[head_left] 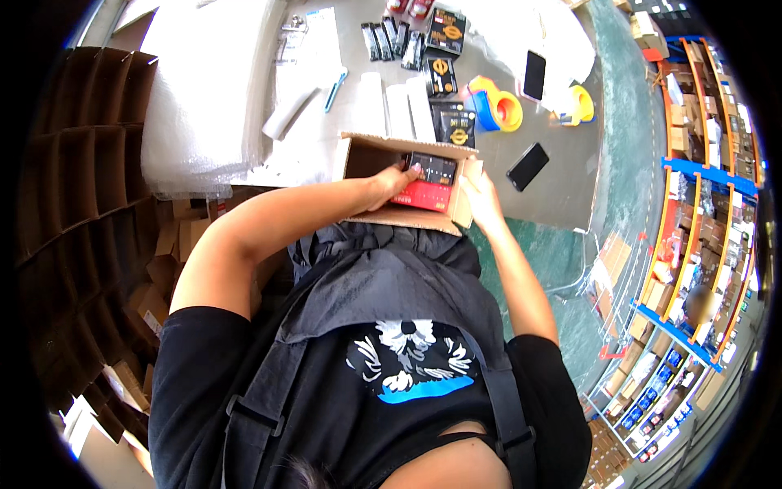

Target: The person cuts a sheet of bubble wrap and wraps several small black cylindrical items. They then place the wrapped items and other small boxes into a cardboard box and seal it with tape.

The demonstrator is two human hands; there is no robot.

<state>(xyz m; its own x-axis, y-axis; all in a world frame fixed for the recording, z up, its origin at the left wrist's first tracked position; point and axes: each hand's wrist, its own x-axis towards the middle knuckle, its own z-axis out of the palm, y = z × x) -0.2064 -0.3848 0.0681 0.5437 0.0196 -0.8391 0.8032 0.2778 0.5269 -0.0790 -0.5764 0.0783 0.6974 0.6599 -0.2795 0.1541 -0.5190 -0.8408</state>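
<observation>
An open cardboard box (405, 221) sits at the table's near edge, just in front of my body. My left hand (388, 187) reaches into it, fingers closed on a small flat black box (438, 169); some of its fingertips are hidden. Beside that black box, on the side nearer me, a red box (425, 196) lies inside the cardboard box. My right hand (482, 200) grips the cardboard box's right end at the flap, its fingers partly hidden behind the cardboard.
Beyond the box lie white rolls (397, 112), black packs (441, 77), black sachets (380, 41) and a blue cutter (335, 90). Rightward are tape dispensers (497, 107) and two phones (529, 167) (534, 75). Bubble wrap (199, 98) covers the left side; cardboard compartments (77, 179) stand farther left.
</observation>
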